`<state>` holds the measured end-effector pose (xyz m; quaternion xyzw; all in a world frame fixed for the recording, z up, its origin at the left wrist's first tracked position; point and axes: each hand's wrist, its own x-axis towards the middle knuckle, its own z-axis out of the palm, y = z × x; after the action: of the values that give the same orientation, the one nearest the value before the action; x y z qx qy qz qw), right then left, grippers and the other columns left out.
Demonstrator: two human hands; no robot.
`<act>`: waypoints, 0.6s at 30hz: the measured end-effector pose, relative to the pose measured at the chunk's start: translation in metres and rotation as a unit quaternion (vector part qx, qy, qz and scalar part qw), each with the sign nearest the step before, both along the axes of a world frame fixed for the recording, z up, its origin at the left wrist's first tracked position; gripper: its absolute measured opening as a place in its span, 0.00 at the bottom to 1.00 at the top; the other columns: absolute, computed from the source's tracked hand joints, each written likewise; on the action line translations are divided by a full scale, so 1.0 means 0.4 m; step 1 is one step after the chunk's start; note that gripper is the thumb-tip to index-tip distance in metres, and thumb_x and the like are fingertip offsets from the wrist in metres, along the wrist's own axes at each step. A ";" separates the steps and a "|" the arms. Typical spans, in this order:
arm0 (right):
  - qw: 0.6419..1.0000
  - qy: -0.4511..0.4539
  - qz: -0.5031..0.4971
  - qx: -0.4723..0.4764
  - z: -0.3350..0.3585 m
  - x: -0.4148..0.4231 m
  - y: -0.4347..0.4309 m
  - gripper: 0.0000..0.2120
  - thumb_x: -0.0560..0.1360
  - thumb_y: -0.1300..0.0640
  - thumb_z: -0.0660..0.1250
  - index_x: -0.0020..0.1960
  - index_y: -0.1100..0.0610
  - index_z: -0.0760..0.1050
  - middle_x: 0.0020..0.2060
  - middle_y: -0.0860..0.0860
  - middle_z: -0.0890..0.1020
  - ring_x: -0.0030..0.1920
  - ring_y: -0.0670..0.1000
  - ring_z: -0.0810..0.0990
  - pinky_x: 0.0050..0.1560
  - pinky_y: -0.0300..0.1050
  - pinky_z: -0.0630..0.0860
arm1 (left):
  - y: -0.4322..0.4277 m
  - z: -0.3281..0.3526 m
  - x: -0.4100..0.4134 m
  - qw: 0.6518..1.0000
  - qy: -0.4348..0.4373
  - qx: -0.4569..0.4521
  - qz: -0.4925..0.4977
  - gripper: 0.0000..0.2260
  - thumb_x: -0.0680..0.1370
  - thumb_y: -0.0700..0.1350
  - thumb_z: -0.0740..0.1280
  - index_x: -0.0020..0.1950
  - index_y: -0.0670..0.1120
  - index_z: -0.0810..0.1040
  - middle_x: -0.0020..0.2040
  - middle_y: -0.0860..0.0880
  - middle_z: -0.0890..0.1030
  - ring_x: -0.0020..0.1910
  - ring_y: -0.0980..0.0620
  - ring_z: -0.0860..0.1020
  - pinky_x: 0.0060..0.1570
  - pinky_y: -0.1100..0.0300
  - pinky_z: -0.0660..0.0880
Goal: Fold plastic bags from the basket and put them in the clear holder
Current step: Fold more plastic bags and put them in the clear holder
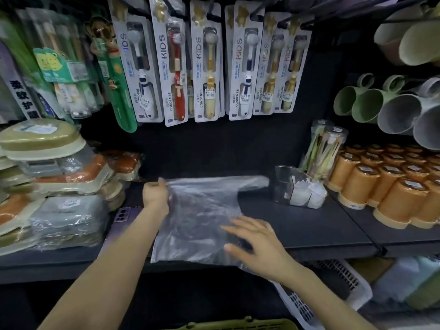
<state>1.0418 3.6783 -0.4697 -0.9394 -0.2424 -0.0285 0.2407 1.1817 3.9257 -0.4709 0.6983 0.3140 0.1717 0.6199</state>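
My left grip (155,194) apparently pinches the plastic bag (202,210) by a corner; my right grip (258,244), fingers spread, lies flat atop it.

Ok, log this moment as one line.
left hand pinches plastic bag corner | right hand flat on plastic bag | clear holder holds folded bags

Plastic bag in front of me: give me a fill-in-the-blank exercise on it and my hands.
The plastic bag lies spread on the dark ____.
The left hand pinches its far ____ corner.
The right hand lies flat on top of the ____.
The clear holder, with folded bags inside, stands to the bag's ____.
Missing: shelf; left; bag; right.
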 end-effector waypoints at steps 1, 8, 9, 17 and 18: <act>0.999 0.035 -0.005 -0.034 -0.021 0.017 0.004 0.48 0.63 0.20 0.33 0.72 0.40 0.65 0.74 0.42 0.63 0.75 0.43 0.54 0.73 0.43 0.45 | -0.001 0.005 0.007 0.998 0.017 -0.030 -0.046 0.17 0.80 0.55 0.63 0.47 0.41 0.76 0.47 0.39 0.79 0.45 0.42 0.78 0.49 0.53 0.75; 0.989 0.107 -0.032 -0.099 -0.103 0.129 0.001 0.41 0.68 0.24 0.39 0.74 0.41 0.62 0.77 0.44 0.55 0.77 0.46 0.48 0.75 0.53 0.40 | 0.058 -0.020 -0.064 0.947 0.160 -0.142 -0.240 0.33 0.78 0.63 0.59 0.74 0.40 0.64 0.68 0.39 0.72 0.67 0.41 0.71 0.62 0.49 0.70; 0.989 0.106 -0.038 -0.097 -0.108 0.141 0.004 0.32 0.75 0.30 0.46 0.74 0.41 0.63 0.77 0.43 0.56 0.77 0.45 0.48 0.75 0.53 0.40 | 0.062 -0.030 -0.080 0.945 0.170 -0.134 -0.246 0.29 0.80 0.59 0.60 0.73 0.39 0.65 0.66 0.38 0.74 0.65 0.41 0.73 0.60 0.50 0.71; 0.990 0.062 -0.080 0.094 -0.068 0.166 -0.019 0.18 0.80 0.44 0.59 0.67 0.47 0.74 0.71 0.46 0.70 0.75 0.47 0.61 0.75 0.51 0.55 | 0.070 -0.073 -0.178 0.976 0.088 -0.075 -0.183 0.10 0.78 0.39 0.67 0.58 0.41 0.71 0.55 0.39 0.75 0.52 0.42 0.77 0.30 0.58 0.81; 0.989 0.027 -0.095 0.110 -0.059 0.146 -0.033 0.19 0.79 0.43 0.60 0.66 0.48 0.76 0.68 0.47 0.73 0.72 0.48 0.65 0.73 0.49 0.60 | 0.070 -0.078 -0.184 0.979 0.076 -0.074 -0.177 0.12 0.77 0.37 0.68 0.59 0.42 0.70 0.55 0.39 0.75 0.53 0.41 0.77 0.32 0.57 0.81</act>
<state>1.1000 3.6649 -0.4932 -0.9265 -0.1406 -0.0523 0.3451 1.1082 3.9536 -0.5020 0.7061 0.2432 -0.0177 0.6648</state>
